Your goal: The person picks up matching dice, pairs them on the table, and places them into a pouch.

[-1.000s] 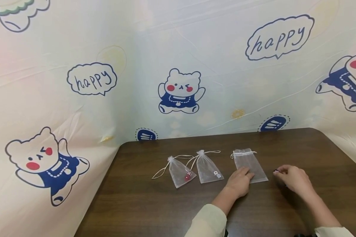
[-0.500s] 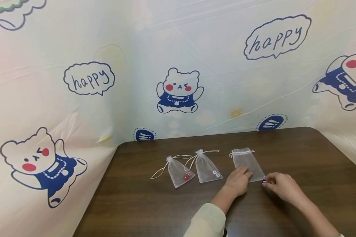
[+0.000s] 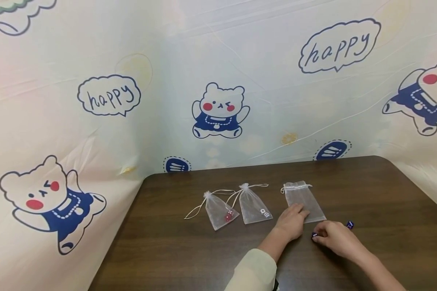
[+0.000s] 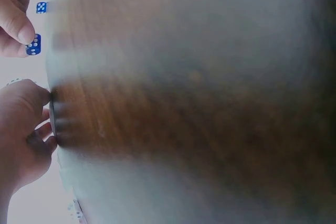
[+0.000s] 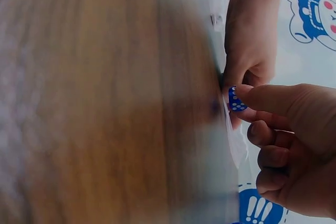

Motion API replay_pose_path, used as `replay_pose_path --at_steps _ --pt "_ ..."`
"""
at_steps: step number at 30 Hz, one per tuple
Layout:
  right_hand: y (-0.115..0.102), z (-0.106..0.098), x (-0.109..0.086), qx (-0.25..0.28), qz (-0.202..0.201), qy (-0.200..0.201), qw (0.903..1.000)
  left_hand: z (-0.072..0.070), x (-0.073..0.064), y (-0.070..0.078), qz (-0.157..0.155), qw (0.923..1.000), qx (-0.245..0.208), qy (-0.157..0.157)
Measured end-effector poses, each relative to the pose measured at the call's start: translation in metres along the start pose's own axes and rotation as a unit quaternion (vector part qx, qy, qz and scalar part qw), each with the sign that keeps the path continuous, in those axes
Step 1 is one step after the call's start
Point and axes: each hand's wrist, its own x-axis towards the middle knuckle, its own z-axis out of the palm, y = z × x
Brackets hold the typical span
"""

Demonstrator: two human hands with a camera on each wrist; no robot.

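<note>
My left hand (image 3: 290, 222) rests on the lower left part of a flat white organza drawstring bag (image 3: 307, 200), its fingertips touching the mesh and covering part of it. Between thumb and forefinger, my right hand (image 3: 340, 238) pinches a blue die (image 3: 315, 235) with white dots, just below the bag's bottom edge; the right wrist view shows this die (image 5: 237, 99) close up. A second blue die (image 3: 350, 224) lies on the table behind the right hand, and the left wrist view shows this other die (image 4: 41, 7) apart from the fingers.
Left of the hands lie two drawn-closed organza bags: one bag (image 3: 218, 210) with red dice inside, another bag (image 3: 253, 204) with white dice. Their cords spread over the brown wooden table (image 3: 175, 250). A printed cloth (image 3: 160, 81) hangs behind the table.
My right hand has moved left and nearer to me with the pinched die, passing the bag's lower right corner. The second blue die now shows behind it. My left hand has stayed on the bag.
</note>
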Motion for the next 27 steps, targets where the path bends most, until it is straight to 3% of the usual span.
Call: replay_pose_path --at_steps 27 --pt "-0.0028 0.0 0.0001 0.008 0.021 -0.032 0.9992 0.0014 0.0026 0.0015 -0.016 0.9997 -0.005 -0.019"
